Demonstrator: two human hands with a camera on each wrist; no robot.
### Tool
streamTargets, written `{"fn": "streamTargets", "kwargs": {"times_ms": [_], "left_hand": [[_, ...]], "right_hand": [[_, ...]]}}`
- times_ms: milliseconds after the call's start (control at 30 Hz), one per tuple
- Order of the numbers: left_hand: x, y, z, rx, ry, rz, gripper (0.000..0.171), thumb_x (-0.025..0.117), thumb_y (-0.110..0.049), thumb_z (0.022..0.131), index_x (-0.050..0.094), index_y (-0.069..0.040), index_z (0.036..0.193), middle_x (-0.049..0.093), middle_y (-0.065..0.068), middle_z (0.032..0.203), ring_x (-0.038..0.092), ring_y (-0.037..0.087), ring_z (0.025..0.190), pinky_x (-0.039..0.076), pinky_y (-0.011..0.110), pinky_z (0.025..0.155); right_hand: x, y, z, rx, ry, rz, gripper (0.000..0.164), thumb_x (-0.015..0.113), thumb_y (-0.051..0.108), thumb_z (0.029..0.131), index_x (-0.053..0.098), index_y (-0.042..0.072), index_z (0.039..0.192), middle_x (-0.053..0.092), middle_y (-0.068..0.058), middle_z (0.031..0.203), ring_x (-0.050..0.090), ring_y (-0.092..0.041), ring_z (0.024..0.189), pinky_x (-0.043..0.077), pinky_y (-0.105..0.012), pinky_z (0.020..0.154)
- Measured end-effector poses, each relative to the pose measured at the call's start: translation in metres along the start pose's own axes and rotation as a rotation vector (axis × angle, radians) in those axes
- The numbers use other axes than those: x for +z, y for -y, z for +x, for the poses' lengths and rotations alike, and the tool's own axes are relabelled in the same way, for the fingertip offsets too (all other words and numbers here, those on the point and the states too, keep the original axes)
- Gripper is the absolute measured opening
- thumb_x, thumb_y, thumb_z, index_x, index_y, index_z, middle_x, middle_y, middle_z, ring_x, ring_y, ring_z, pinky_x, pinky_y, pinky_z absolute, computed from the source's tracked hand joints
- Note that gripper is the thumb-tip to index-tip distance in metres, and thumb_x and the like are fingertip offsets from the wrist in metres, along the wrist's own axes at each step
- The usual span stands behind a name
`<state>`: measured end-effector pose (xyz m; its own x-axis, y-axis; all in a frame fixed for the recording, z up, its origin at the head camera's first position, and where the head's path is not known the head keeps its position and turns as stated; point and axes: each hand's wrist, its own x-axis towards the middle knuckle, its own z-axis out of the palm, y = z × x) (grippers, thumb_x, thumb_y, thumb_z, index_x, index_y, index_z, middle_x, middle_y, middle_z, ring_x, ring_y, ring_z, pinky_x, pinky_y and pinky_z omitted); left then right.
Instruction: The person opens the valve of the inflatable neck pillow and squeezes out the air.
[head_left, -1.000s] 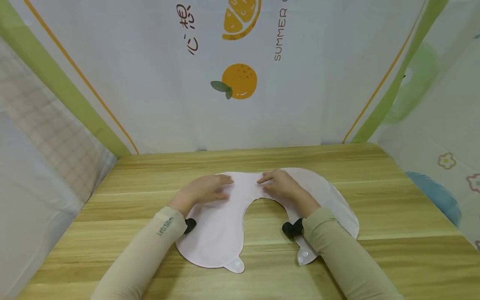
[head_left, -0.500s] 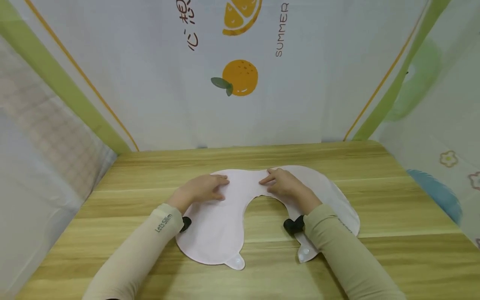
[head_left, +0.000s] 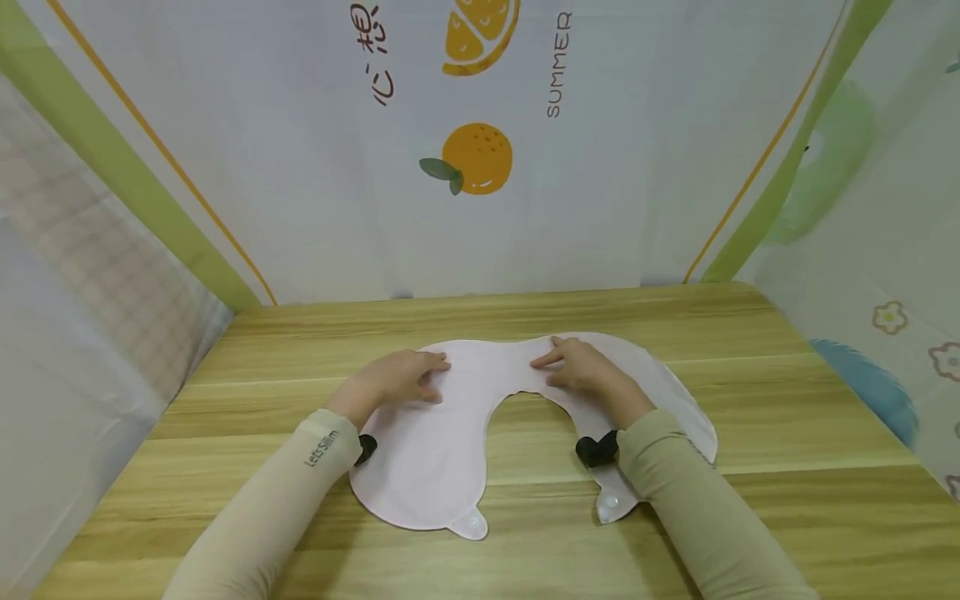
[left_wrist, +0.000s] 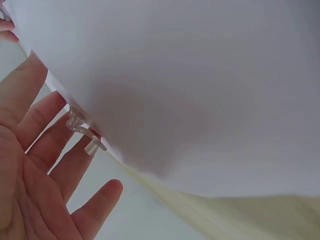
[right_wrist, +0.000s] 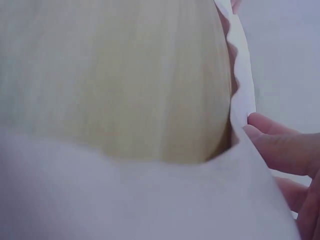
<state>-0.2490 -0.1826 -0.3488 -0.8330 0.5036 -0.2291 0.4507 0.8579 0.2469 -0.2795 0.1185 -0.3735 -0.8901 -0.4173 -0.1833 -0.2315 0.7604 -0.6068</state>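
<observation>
A flat, pale pink U-shaped inflatable neck pillow lies on the table, its curve at the far side and its two ends toward me. Each end carries a small tab, one of them a snap tab on the left. My left hand rests on the left half with loosely spread fingers. In the left wrist view a clear plastic valve sticks out from the pillow's edge beside those fingers. On the right half lies my right hand, fingers relaxed and touching the fabric near the narrow middle.
The wood-grain table reaches back to a white curtain printed with oranges. Cloth walls close off both sides, including a flowered sheet on the right. Both wrists wear black camera mounts, one being the right mount.
My hands have slid slightly apart over the pillow, the left one leftward and the right one rightward. The pillow stays where it lay.
</observation>
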Motion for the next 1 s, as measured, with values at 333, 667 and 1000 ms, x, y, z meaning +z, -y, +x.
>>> {"fn": "streamTargets", "kwargs": {"times_ms": [333, 667, 1000], "left_hand": [[0.001, 0.005, -0.003, -0.012, 0.004, -0.012, 0.058, 0.066, -0.031, 0.085, 0.047, -0.010, 0.136, 0.035, 0.009, 0.148, 0.031, 0.030, 0.136, 0.026, 0.045, 0.112], [0.004, 0.009, -0.006, -0.035, 0.017, -0.023, 0.059, 0.065, -0.033, 0.085, 0.046, -0.011, 0.137, 0.033, 0.008, 0.149, 0.029, 0.030, 0.137, 0.024, 0.046, 0.112], [0.005, 0.011, -0.008, -0.062, 0.016, -0.035, 0.060, 0.066, -0.033, 0.085, 0.045, -0.012, 0.137, 0.032, 0.006, 0.149, 0.029, 0.029, 0.137, 0.025, 0.045, 0.112]], "right_hand": [[-0.005, -0.007, -0.003, 0.059, -0.014, 0.000, 0.037, 0.067, 0.009, 0.081, 0.066, 0.017, 0.117, 0.023, -0.021, 0.150, 0.016, -0.041, 0.138, 0.017, -0.050, 0.113], [-0.007, -0.014, -0.007, 0.069, -0.014, -0.038, 0.038, 0.068, 0.013, 0.082, 0.064, 0.019, 0.119, 0.022, -0.019, 0.151, 0.014, -0.043, 0.138, 0.015, -0.054, 0.112], [-0.009, -0.013, -0.010, 0.102, -0.030, -0.030, 0.040, 0.068, 0.012, 0.081, 0.063, 0.017, 0.121, 0.021, -0.021, 0.150, 0.014, -0.043, 0.138, 0.017, -0.053, 0.112]]}}
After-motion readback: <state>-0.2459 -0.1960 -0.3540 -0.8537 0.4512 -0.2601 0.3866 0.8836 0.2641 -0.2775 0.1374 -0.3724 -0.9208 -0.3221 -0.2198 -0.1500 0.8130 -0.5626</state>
